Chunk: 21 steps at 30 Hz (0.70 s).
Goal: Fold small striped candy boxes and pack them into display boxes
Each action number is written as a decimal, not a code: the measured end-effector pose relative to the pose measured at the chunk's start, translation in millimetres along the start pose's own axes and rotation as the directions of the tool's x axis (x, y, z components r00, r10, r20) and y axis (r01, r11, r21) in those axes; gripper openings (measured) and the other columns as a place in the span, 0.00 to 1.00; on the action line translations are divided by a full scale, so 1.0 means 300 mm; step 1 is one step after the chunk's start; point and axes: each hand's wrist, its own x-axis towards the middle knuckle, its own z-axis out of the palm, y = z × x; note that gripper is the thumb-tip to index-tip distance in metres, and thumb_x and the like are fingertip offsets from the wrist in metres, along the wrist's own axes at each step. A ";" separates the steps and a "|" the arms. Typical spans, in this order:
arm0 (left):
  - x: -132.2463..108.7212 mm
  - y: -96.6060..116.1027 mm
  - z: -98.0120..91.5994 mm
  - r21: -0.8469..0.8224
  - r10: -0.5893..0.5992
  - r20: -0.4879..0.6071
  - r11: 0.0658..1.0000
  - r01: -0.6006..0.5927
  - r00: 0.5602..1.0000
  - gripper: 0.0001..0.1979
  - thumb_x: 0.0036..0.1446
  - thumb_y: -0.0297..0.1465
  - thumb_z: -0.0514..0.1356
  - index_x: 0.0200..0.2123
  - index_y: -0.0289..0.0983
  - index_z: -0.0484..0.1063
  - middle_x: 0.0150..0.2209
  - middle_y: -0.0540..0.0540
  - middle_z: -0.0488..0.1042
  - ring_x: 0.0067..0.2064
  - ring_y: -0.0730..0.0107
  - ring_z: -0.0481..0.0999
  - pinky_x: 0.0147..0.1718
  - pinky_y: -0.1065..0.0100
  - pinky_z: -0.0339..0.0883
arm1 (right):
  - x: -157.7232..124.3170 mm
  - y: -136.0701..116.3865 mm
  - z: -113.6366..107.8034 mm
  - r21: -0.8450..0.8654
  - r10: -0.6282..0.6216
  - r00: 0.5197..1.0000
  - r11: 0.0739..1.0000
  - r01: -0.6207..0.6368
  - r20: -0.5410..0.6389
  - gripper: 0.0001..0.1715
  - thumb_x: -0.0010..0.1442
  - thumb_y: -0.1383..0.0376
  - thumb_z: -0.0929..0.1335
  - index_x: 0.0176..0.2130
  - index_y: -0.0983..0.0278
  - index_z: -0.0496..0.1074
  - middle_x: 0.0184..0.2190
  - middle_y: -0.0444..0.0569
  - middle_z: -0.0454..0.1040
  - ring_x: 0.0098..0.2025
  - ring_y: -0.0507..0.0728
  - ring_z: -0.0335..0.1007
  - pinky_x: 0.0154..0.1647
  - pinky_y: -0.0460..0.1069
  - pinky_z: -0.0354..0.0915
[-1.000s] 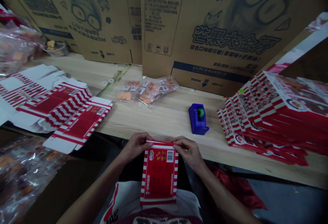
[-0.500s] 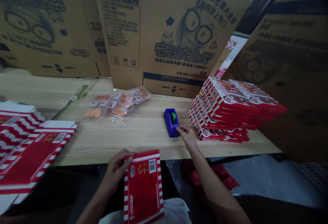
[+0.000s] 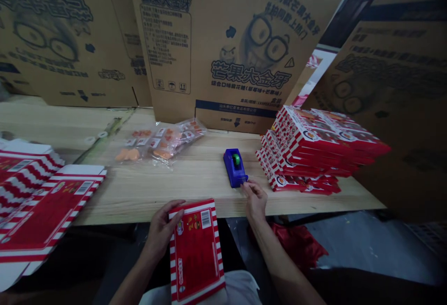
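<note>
My left hand (image 3: 163, 230) grips the upper left edge of a flat red box (image 3: 196, 249) with white stripes and a barcode. The box rests over my lap, just below the table's front edge. At the front end of a blue tape dispenser (image 3: 233, 169), my right hand (image 3: 256, 199) pinches a clear strip of tape, which shows only faintly. A green tape core (image 3: 236, 159) sits in the dispenser.
Packed red boxes (image 3: 314, 146) are piled at the right. Flat red cartons (image 3: 49, 212) lie stacked at the left. Clear bags of orange pieces (image 3: 164, 142) lie mid-table. Large brown cartons (image 3: 223, 39) stand along the back. A red bag (image 3: 296, 247) is below the table.
My right hand has drawn slightly down and toward me at the dispenser's front end. The red box in my left hand has shifted slightly up and tilted.
</note>
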 end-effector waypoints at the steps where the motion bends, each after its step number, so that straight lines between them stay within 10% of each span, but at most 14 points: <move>1: 0.001 0.002 0.003 -0.004 -0.012 -0.004 1.000 0.012 1.000 0.21 0.44 0.42 0.70 0.39 0.36 0.74 0.37 0.44 0.78 0.32 0.62 0.78 0.30 0.66 0.73 | -0.005 0.015 -0.004 -0.008 0.002 1.000 1.000 -0.002 -0.017 0.15 0.47 0.55 0.73 0.26 0.65 0.74 0.38 0.50 0.71 0.42 0.57 0.67 0.45 0.53 0.66; 6: 0.045 0.054 -0.009 -0.017 0.036 -0.041 0.999 -0.036 0.999 0.21 0.47 0.42 0.68 0.40 0.37 0.72 0.33 0.47 0.77 0.30 0.65 0.77 0.29 0.68 0.71 | -0.005 0.045 -0.018 -0.024 0.050 0.998 0.998 -0.051 -0.023 0.15 0.45 0.55 0.74 0.23 0.64 0.72 0.30 0.46 0.69 0.36 0.54 0.65 0.44 0.52 0.65; 10: 0.127 0.169 -0.055 0.172 0.137 0.069 0.974 -0.147 0.988 0.19 0.49 0.43 0.66 0.38 0.35 0.72 0.31 0.48 0.75 0.30 0.67 0.74 0.30 0.70 0.68 | -0.027 -0.043 -0.003 -0.015 0.128 0.970 0.992 -0.127 0.209 0.18 0.47 0.52 0.73 0.25 0.64 0.72 0.25 0.44 0.69 0.30 0.54 0.66 0.37 0.51 0.66; 12: 0.161 0.221 -0.067 0.337 0.116 0.264 0.919 -0.204 0.958 0.17 0.49 0.43 0.65 0.34 0.34 0.74 0.29 0.48 0.74 0.31 0.68 0.73 0.30 0.72 0.66 | -0.042 -0.120 0.039 -0.057 0.144 0.860 0.989 -0.133 0.490 0.19 0.49 0.51 0.74 0.25 0.64 0.73 0.27 0.45 0.70 0.31 0.54 0.67 0.36 0.50 0.66; 17: 0.195 0.252 -0.039 0.497 -0.036 0.527 0.823 -0.275 0.849 0.15 0.50 0.40 0.62 0.32 0.32 0.74 0.28 0.49 0.73 0.31 0.71 0.70 0.30 0.73 0.62 | -0.073 -0.272 0.219 -0.117 0.080 0.302 0.988 0.105 0.950 0.19 0.53 0.54 0.73 0.23 0.65 0.72 0.28 0.46 0.70 0.32 0.52 0.65 0.34 0.47 0.61; 19: 0.191 0.238 -0.029 0.481 -0.040 0.543 0.834 -0.272 0.839 0.14 0.51 0.39 0.62 0.32 0.32 0.73 0.28 0.49 0.72 0.30 0.71 0.69 0.30 0.73 0.61 | -0.086 -0.284 0.276 -0.118 0.063 0.236 0.967 0.227 0.970 0.18 0.53 0.56 0.73 0.22 0.65 0.71 0.27 0.45 0.68 0.31 0.51 0.64 0.33 0.46 0.59; 21: 0.178 0.225 -0.031 0.462 -0.024 0.538 0.845 -0.270 0.843 0.14 0.51 0.39 0.62 0.32 0.32 0.73 0.27 0.50 0.72 0.30 0.72 0.69 0.30 0.73 0.61 | -0.098 -0.270 0.306 -0.179 0.079 0.275 0.916 0.359 0.958 0.16 0.51 0.60 0.74 0.21 0.65 0.70 0.26 0.44 0.68 0.29 0.51 0.63 0.31 0.46 0.58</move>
